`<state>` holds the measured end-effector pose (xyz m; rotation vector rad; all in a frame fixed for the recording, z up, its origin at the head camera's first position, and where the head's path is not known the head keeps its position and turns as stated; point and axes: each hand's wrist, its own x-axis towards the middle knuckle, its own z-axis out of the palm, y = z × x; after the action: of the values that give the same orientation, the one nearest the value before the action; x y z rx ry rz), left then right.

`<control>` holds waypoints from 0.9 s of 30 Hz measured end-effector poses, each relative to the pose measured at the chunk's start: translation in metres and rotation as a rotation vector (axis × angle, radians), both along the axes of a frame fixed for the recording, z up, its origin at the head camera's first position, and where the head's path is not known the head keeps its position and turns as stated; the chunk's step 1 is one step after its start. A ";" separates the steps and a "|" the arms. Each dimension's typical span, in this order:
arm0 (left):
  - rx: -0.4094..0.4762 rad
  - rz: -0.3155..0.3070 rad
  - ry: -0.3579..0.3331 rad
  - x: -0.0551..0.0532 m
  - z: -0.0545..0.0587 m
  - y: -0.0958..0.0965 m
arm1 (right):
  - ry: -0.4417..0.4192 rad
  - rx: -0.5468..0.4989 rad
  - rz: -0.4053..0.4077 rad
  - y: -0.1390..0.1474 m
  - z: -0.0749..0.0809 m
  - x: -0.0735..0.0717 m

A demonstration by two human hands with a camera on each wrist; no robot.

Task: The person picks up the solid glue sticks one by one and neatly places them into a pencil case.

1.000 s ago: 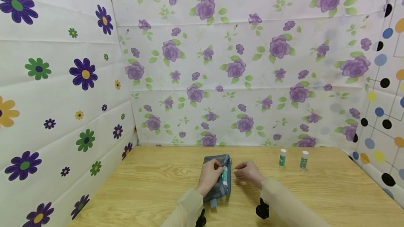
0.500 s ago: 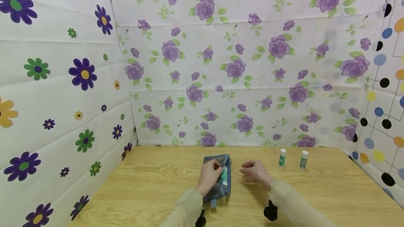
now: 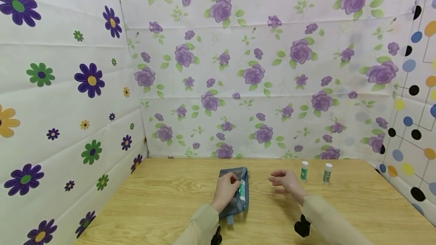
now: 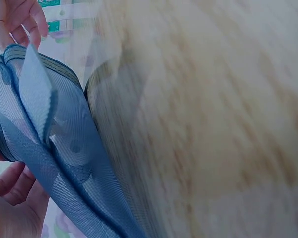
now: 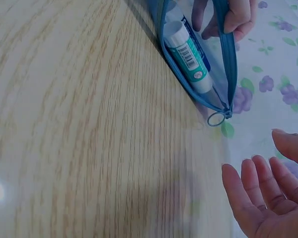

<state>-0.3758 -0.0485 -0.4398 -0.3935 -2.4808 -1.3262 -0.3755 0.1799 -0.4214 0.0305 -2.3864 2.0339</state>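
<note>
A blue mesh zip pouch (image 3: pixel 234 210) lies on the wooden table with its mouth unzipped. My left hand (image 3: pixel 226 188) pinches one edge of that mouth; in the right wrist view its fingers (image 5: pixel 238 19) hold the zipper edge apart. Inside the pouch a green-and-white glue stick (image 5: pixel 189 59) shows, with a darker blue tube (image 5: pixel 202 53) beside it, partly hidden. My right hand (image 3: pixel 287 183), holding nothing, hovers right of the pouch with fingers loosely extended. Two capped glue sticks stand upright beyond it, a nearer one (image 3: pixel 304 171) and another (image 3: pixel 327 173) farther right.
The wood-grain table (image 3: pixel 163 199) extends around the pouch on both sides. Flowered cloth (image 3: pixel 204 71) hangs behind it, with more patterned cloth at left and right. A ring pull (image 5: pixel 216 119) hangs at the pouch's zipper end.
My right hand has moved right, away from the pouch and toward the standing glue sticks. The left hand stays in place on the pouch edge.
</note>
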 end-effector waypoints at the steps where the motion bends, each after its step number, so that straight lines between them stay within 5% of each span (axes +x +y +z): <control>1: 0.001 -0.002 0.000 0.000 -0.001 0.000 | 0.003 0.001 0.001 0.002 0.000 0.000; 27: 0.007 0.005 -0.010 0.001 0.002 0.000 | 0.055 -0.086 -0.062 0.039 0.006 0.001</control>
<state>-0.3746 -0.0486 -0.4375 -0.3801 -2.4831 -1.3379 -0.3747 0.2189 -0.4150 0.0123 -2.2372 2.0771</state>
